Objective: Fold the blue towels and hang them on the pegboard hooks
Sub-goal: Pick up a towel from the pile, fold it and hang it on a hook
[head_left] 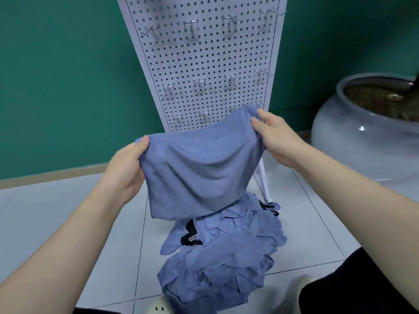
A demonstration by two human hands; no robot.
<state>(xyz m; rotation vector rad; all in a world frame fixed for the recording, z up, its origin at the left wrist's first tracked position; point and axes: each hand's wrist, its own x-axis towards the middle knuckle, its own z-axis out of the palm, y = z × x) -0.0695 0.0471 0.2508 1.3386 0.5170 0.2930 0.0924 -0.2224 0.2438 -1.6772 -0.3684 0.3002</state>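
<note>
A blue towel [197, 164] hangs doubled between my hands in front of the white pegboard [208, 60]. My left hand [127, 168] grips its upper left corner, thumb on top. The upper right corner is pinched by my right hand [278, 137], held higher and close to the board's lowest hooks. The towel's top edge sags between the two hands. Below it a heap of crumpled blue towels [226, 257] lies on the tiled floor. Metal hooks [191, 26] in three rows stick out of the pegboard, all bare where visible.
A large grey ceramic planter [353, 137] with soil stands on the right by the green wall [68, 75]. The pegboard's white foot [263, 180] shows behind the towel. A light shoe [158, 308] and dark trouser legs [353, 288] are at the bottom edge.
</note>
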